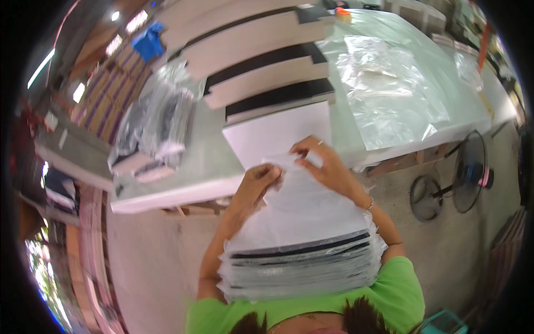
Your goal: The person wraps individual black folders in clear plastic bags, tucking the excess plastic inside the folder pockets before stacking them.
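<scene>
Handling clear film (293, 179) at the far end of a wrapped stack (303, 270).
The left hand (258, 183) pinches the film's left side; the right hand (321, 167) curls opposite, its grip unclear. The stack lies nearer, between the forearms; a white panel (278, 133) lies just beyond on the table (214, 158).

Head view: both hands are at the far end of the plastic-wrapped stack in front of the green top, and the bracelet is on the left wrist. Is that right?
Not quite: the head view shows the bracelet on the right wrist. Both hands are indeed at the stack's far end.
</scene>
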The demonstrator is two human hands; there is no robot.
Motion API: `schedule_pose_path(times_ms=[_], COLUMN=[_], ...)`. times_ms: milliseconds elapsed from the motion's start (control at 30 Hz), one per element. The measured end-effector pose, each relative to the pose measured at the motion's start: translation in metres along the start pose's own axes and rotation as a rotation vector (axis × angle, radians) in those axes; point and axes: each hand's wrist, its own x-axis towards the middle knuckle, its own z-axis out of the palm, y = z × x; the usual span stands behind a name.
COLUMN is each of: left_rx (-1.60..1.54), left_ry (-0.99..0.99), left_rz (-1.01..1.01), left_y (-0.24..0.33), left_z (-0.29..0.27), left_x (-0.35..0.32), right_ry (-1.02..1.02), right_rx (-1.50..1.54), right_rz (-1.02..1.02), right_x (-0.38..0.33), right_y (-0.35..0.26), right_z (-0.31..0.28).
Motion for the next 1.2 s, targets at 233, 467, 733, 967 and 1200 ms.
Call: schedule_pose_path(times_ms=[233, 467, 733, 967, 1200], left_rx=[0.093, 0.059, 0.027, -0.073, 0.006], left_ry=[0.048, 0.079, 0.059, 0.102, 0.021], left_rz=[-0.048, -0.033, -0.051, -0.106, -0.062], left_y=[0.004, -0.004, -0.017, -0.022, -0.026], left_z=[-0.004, -0.01, -0.017, -0.009, -0.016], left_x=[-0.008, -0.005, 0.003, 0.008, 0.011], right_ry=[-0.214, -0.209, -0.095, -0.114, -0.123], right_rx=[0.033, 0.073, -0.037, -0.015, -0.033], right_rz=[-0.077, -0.102, -0.405, -0.254, -0.379], right_x=[0.0, -0.001, 0.0, -0.001, -0.002], right_y=[-0.002, 0.006, 0.024, 0.024, 0.037], right_z=[0.01, 0.004, 0.011, 0.004, 0.01])
